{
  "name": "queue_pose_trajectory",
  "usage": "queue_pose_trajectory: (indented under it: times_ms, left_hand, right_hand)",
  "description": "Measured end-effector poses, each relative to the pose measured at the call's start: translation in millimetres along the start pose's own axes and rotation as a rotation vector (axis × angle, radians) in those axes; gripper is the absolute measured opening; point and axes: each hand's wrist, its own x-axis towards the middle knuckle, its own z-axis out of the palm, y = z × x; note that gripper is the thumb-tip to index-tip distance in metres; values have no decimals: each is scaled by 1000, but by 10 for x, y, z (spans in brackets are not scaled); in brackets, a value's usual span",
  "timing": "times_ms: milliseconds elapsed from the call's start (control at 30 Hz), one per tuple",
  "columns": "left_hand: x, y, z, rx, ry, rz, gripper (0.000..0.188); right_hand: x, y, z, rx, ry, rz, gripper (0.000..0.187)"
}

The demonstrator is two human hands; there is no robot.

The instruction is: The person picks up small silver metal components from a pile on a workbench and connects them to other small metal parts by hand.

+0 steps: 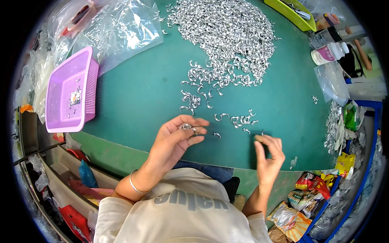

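Observation:
My left hand (178, 135) is palm up over the near part of the green table, its fingers curled around several small, shiny, hook-shaped metal pieces (186, 126). To the right, my right hand (269, 156) has its thumb and index finger brought together. Whatever is between those fingertips is hidden. One curved piece (263, 132) shows just beyond the index finger; I cannot tell whether it touches. Between the hands lies a single metal piece (217, 135), with a loose cluster (242, 120) farther back. A large heap (227, 32) of the same silver pieces covers the far middle.
A purple plastic basket (90, 97) with a few pieces inside stands at the left. Clear plastic bags (125, 32) lie behind it. At the far right are a yellow-green tray (298, 16) and a white bottle (329, 53). More pieces (333, 125) lie along the right edge.

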Motion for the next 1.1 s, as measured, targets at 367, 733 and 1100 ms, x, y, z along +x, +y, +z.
queue_pose_trajectory:
  times_ms: [367, 733, 1100]
  left_hand:
    - [33, -197, -24, 721, -37, 101, 16]
    - [-170, -12, 232, 577, -176, 6, 8]
    - [-270, 28, 231, 475, -277, 89, 11]
  right_hand:
    - [0, -182, 528, 123, -143, -231, 19]
    - [-83, -484, 222, 697, -136, 35, 19]
    - [-93, -674, 154, 617, -55, -116, 19]
